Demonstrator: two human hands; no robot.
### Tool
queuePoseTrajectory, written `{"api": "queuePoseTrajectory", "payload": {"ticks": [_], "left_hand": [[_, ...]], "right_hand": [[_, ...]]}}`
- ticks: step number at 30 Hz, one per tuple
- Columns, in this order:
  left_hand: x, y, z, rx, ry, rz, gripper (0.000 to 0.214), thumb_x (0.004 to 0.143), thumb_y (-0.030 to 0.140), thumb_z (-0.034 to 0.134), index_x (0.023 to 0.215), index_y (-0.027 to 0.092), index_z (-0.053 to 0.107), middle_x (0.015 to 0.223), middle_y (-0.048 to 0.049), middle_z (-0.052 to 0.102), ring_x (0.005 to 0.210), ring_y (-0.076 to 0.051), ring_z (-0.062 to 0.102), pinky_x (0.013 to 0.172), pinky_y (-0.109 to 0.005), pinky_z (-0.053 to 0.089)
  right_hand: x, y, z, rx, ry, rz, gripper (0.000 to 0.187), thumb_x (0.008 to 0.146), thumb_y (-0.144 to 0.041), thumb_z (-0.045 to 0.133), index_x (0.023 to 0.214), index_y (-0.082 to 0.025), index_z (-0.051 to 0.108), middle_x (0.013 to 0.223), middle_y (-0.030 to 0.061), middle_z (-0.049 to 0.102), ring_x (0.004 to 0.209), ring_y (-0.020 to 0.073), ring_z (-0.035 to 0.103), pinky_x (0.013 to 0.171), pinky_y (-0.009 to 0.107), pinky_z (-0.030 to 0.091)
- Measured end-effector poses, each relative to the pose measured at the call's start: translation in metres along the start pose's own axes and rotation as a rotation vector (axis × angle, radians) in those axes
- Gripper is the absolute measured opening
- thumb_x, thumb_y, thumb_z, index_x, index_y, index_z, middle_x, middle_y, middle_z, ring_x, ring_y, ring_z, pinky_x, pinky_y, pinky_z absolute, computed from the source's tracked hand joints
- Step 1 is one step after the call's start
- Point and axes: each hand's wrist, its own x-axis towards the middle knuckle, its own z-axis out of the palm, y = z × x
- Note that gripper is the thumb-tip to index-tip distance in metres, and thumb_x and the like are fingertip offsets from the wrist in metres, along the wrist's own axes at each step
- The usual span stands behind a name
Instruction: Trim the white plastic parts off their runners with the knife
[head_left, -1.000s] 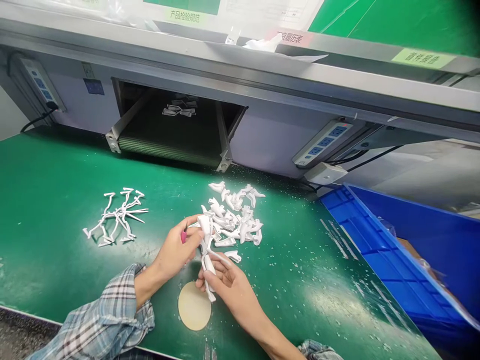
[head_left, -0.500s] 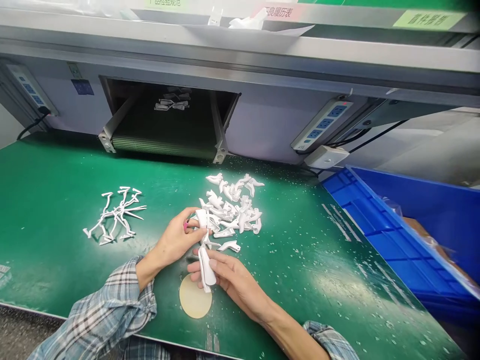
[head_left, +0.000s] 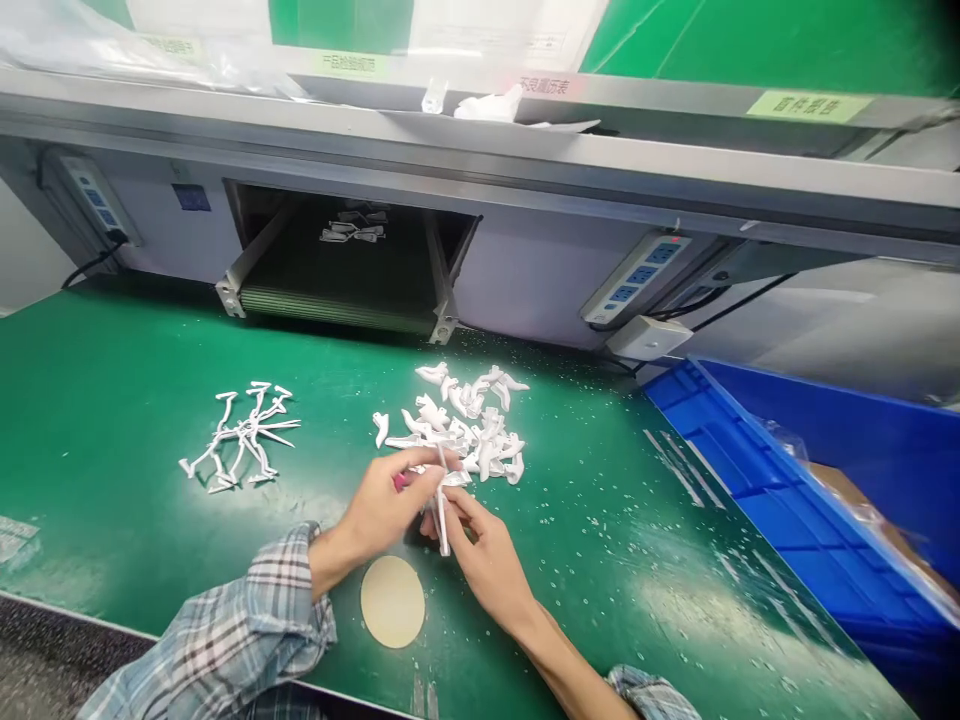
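left hand [head_left: 386,497]: curled closed on the white plastic part [head_left: 442,525]
right hand [head_left: 484,560]: fingertips pinching its thin stem
place: held above the green surface [head_left: 112,520], near the pile of parts [head_left: 472,430]
handling: light, stiff, thin stem may snap; take the thicker body

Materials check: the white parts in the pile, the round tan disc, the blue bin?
The white parts look like moulded plastic: opaque, smooth, faintly satin, with sprue-like stubs. The round tan disc looks like cork or card, matt and flat, though the view can't settle which. The blue bin looks like moulded plastic, glossy with ribbed walls.
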Motion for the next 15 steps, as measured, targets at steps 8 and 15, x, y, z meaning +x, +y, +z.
{"api": "queuePoseTrajectory", "payload": {"ticks": [8,15], "left_hand": [[-0.038,0.016,0.016,0.241,0.003,0.599,0.032,0.102,0.031,0.049,0.106,0.014,0.076,0.104,-0.0097,0.078,0.098,-0.019,0.072,0.090,-0.027,0.056],[-0.054,0.031,-0.095,0.698,0.424,0.178,0.030,0.103,0.035,0.047,0.109,0.022,0.074,0.110,-0.0044,0.076,0.097,-0.018,0.070,0.086,-0.027,0.053]], "right_hand": [[0.007,0.010,-0.006,-0.288,0.260,-0.214,0.047,0.088,-0.062,0.056,0.100,-0.020,0.073,0.090,0.0092,0.076,0.078,0.0270,0.071,0.069,0.032,0.057],[0.081,-0.013,-0.041,-0.767,0.166,-0.151,0.050,0.088,-0.063,0.045,0.113,-0.027,0.070,0.114,0.0104,0.076,0.105,0.0384,0.069,0.083,0.049,0.054]]}}
